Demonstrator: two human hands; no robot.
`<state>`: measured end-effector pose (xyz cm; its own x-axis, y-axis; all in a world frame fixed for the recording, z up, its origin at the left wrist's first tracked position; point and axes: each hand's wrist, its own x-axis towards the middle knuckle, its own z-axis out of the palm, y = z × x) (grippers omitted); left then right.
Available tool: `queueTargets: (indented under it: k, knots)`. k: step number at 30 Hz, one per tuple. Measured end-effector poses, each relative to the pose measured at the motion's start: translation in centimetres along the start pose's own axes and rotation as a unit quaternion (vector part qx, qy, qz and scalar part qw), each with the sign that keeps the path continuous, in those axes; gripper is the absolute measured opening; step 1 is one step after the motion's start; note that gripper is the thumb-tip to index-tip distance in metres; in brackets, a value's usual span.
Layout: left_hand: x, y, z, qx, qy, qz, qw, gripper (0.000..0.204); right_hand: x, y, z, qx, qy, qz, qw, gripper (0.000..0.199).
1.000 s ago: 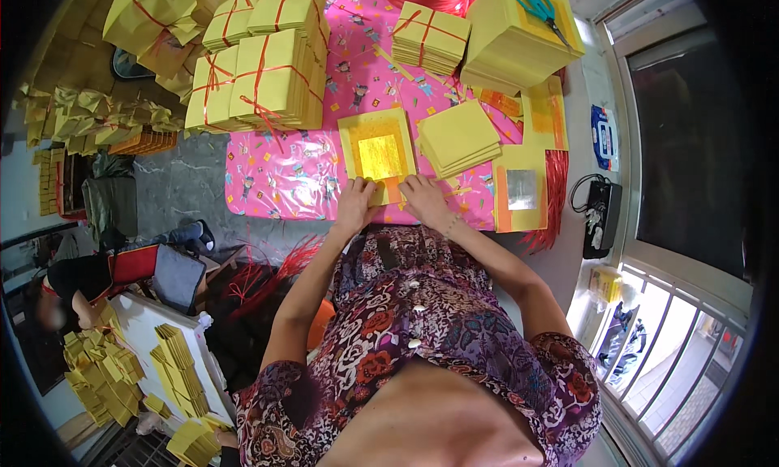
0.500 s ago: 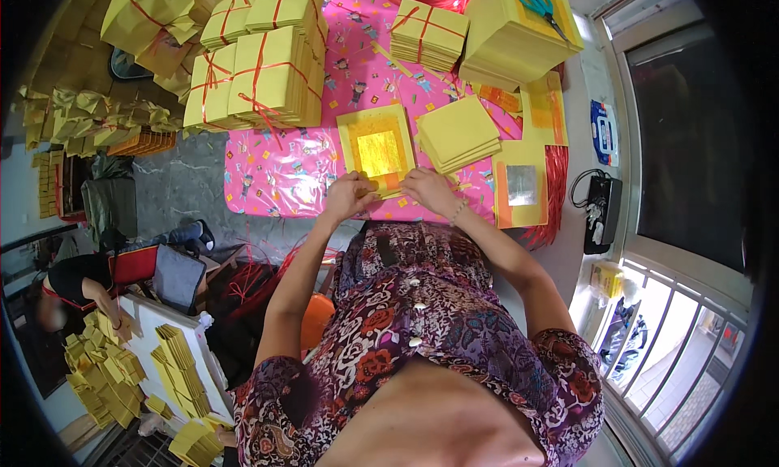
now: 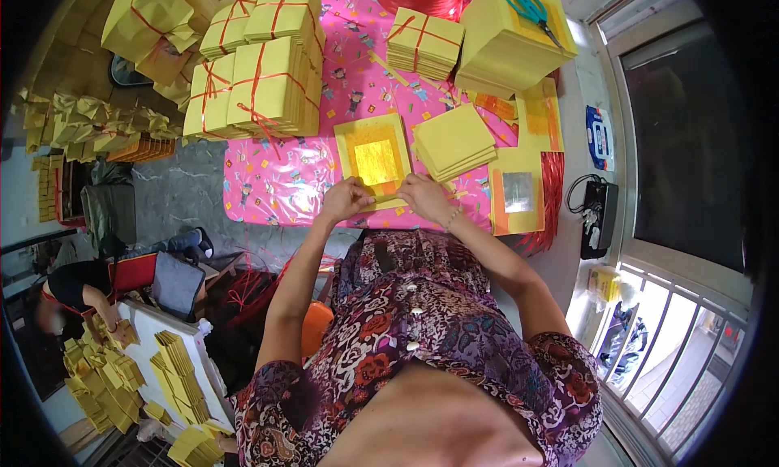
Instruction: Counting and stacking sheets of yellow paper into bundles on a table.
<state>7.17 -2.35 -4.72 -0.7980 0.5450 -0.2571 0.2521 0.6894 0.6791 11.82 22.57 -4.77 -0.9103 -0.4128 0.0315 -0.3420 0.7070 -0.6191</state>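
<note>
In front of me on the pink table lies yellow paper (image 3: 347, 145) with an orange-edged gold foil square (image 3: 376, 160) in its middle. My left hand (image 3: 347, 199) pinches its near edge at the left corner. At the right end of that same edge, my right hand (image 3: 425, 197) has its fingers closed on the paper. A narrow strip along the edge looks turned up between my fingertips. Right of this paper rests a small stack of folded yellow paper (image 3: 456, 142). Beyond my right hand sits more yellow paper with a silver foil square (image 3: 518, 193).
Bundles of yellow paper tied with red ribbon (image 3: 272, 86) stand at the table's far left. Teal-handled scissors (image 3: 531, 14) lie on a tall yellow stack (image 3: 499, 49). Red ribbon strands (image 3: 553, 195) hang at the right edge. Another person's arm (image 3: 101, 303) works at the lower left.
The table appears slightly lower in the picture. My hands stay on the paper's near edge, with the fingers slightly shifted.
</note>
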Motion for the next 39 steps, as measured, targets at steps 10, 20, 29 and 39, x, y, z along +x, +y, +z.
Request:
queueTargets:
  k: [10,20,29,39]
  knots:
    - [0.0,-0.3,0.4,0.014,0.003,-0.007,1.0,0.024,-0.2,-0.2,0.3,-0.009,0.018,-0.001,1.0,0.014]
    - [0.8,-1.4,0.4,-0.061,-0.037,-0.001,0.997,0.023,0.6,0.5,0.4,0.089,0.007,0.063,0.994,0.018]
    - [0.8,-1.7,0.8,-0.115,-0.03,-0.013,0.993,0.017,1.0,0.5,0.7,0.112,0.015,0.104,0.988,0.017]
    - [0.7,-1.3,1.1,-0.093,-0.012,-0.053,0.994,0.014,1.1,0.4,0.4,0.109,0.002,0.12,0.987,0.015]
